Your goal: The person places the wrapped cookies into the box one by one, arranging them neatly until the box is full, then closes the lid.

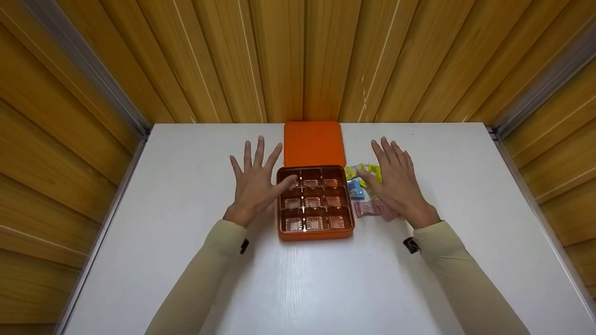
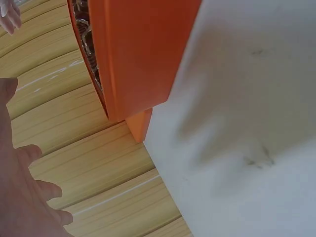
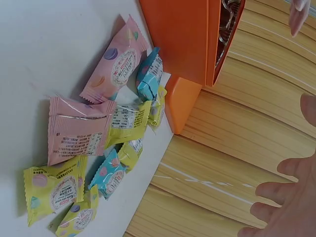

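An orange square box (image 1: 316, 236) sits mid-table with a clear plastic tray (image 1: 313, 202) of several square compartments inside. Its orange lid (image 1: 314, 144) lies flat behind it. My left hand (image 1: 255, 188) hovers at the box's left side, fingers spread, the thumb over the box's edge. On the other side my right hand (image 1: 396, 186) is held above a pile of wrapped candies, fingers straight, holding nothing. In the right wrist view the pile shows pink packets (image 3: 116, 64), yellow packets (image 3: 57, 190) and blue packets (image 3: 107, 174), partly overlapping beside the box.
The white table (image 1: 186, 186) carries the box and candies. Yellow wood-grain panels (image 1: 279, 60) stand behind it and at both sides, joined by grey metal frame posts (image 1: 93, 65). The box's lid reaches the table's back edge.
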### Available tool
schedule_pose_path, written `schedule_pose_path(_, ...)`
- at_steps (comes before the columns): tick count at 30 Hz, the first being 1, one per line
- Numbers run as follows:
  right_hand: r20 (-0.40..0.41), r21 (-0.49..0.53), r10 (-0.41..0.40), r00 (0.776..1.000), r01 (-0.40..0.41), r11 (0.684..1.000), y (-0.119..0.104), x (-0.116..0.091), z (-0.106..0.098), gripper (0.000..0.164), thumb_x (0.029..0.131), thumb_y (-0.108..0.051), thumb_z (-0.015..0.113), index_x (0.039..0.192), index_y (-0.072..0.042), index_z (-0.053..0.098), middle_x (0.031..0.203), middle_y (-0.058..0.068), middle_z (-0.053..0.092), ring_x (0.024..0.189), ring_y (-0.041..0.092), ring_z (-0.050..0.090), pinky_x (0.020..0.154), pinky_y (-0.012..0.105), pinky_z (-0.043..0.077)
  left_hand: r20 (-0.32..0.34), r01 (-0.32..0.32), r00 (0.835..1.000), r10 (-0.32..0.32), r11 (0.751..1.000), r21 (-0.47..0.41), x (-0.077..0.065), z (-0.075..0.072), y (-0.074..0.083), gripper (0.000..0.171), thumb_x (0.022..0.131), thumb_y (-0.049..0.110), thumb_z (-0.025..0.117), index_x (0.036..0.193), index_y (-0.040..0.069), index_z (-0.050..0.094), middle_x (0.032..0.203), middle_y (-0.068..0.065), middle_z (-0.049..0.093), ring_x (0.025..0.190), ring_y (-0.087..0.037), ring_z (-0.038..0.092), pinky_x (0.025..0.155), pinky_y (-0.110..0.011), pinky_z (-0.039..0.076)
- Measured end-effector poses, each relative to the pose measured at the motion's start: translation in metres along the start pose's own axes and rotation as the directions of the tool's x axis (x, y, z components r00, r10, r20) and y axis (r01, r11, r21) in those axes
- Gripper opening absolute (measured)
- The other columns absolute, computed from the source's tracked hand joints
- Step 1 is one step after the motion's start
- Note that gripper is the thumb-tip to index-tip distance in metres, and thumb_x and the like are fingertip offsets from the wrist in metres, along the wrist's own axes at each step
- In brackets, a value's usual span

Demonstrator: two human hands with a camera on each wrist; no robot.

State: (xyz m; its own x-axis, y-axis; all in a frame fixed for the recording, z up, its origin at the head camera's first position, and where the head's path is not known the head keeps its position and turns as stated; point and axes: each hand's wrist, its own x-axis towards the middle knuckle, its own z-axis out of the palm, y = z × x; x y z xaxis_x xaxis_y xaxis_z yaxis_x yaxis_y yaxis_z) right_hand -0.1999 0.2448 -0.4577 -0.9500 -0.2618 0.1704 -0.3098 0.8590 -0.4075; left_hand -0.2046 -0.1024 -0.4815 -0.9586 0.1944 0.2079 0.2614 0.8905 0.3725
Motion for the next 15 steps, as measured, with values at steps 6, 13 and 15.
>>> schedule_pose_path(6, -0.044, 0.026, 0.018, 0.999, -0.017, 1.0, 0.011, -0.012, -0.009, 0.085, 0.106, -0.053, 0.056, 0.168, -0.002, 0.025, 0.172, 0.026, 0.018, 0.159, 0.047, 0.01, 0.127, 0.064, 0.0, 0.012, -0.018, 1.0, 0.019, 0.999, -0.043, 0.002, 0.009, 0.001, 0.088, 0.097, 0.073, 0.054, 0.17, 0.029, 0.031, 0.177, -0.015, 0.007, 0.16, -0.046, 0.0, 0.117, -0.08, -0.004)
schedule_pose_path(13, -0.056, 0.029, 0.029, 0.998, -0.027, 0.999, 0.015, -0.015, -0.011, 0.085, 0.106, -0.052, 0.056, 0.167, -0.001, 0.026, 0.172, 0.028, 0.019, 0.158, 0.048, 0.012, 0.127, 0.064, 0.002, -0.016, -0.019, 1.0, 0.017, 0.99, -0.14, -0.007, 0.017, -0.006, 0.084, 0.098, 0.062, 0.065, 0.168, 0.027, 0.036, 0.176, -0.017, 0.013, 0.16, -0.047, 0.007, 0.119, -0.079, 0.001)
schedule_pose_path(15, -0.065, 0.034, 0.022, 0.998, -0.02, 0.999, 0.013, -0.013, -0.01, 0.084, 0.106, -0.051, 0.057, 0.167, 0.0, 0.027, 0.171, 0.028, 0.02, 0.157, 0.049, 0.013, 0.127, 0.064, 0.004, -0.022, -0.01, 1.0, 0.007, 0.987, -0.16, -0.01, 0.016, -0.01, 0.083, 0.097, 0.062, 0.065, 0.167, 0.025, 0.038, 0.175, -0.018, 0.015, 0.159, -0.047, 0.009, 0.119, -0.079, 0.003)
